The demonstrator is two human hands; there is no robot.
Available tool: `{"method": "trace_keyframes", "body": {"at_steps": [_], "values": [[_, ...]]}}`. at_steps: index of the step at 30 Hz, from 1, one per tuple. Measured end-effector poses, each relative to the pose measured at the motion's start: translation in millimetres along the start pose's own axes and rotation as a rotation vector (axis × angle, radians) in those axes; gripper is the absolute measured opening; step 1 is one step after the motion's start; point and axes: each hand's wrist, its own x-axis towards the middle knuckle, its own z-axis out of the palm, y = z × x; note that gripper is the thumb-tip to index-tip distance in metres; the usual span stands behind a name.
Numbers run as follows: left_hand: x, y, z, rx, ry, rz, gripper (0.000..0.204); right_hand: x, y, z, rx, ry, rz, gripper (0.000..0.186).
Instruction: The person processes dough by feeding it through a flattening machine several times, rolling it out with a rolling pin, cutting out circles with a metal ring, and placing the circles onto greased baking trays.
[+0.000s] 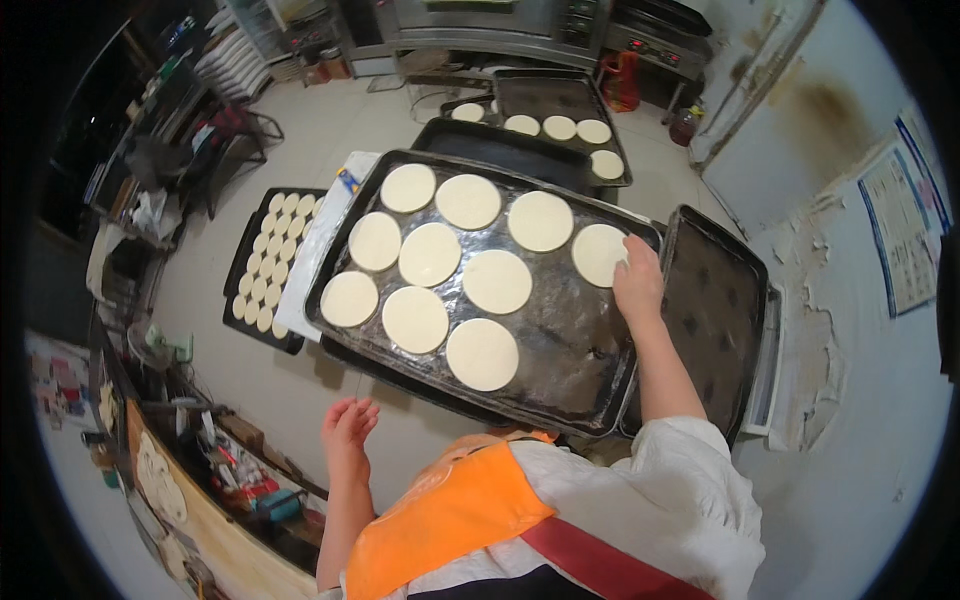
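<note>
A large dark baking tray (pixel 560 340) lies in front of me, holding several flat, pale dough rounds (pixel 497 282). They fill its left and middle parts, while bare metal shows at the near right. My right hand (pixel 638 282) reaches over the tray's right side, its fingers and thumb closed at the edge of one dough round (pixel 598 254). That round lies at or just above the tray surface; I cannot tell which. Off the tray's near left corner, my left hand (pixel 350 430) hangs in the air with loosely bent fingers apart and nothing in them.
Another dark tray (pixel 712 310) stands at the right, by the wall. To the left, a low tray (pixel 250 245) carries many small dough rounds. Beyond the big tray are more trays (pixel 550 100), one with several rounds. A wooden worktop (pixel 225 530) with dough is at lower left.
</note>
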Motion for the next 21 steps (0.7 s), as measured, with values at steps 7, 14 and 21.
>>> {"method": "trace_keyframes", "body": {"at_steps": [7,14,21], "values": [[-59,-62,-142,-0.066,0.375,-0.02,0.022,-17,-70,58,-0.284,-0.273,-0.011,0.061],[-110,-112,-338,0.735,1.156,0.244,0.015,-11,-176,126,-0.063,-0.402,-0.37,0.049],[-279,-185,-529,0.574,1.957,-0.959,0.06,-173,-419,174,0.211,-0.75,-0.821,0.039]]}}
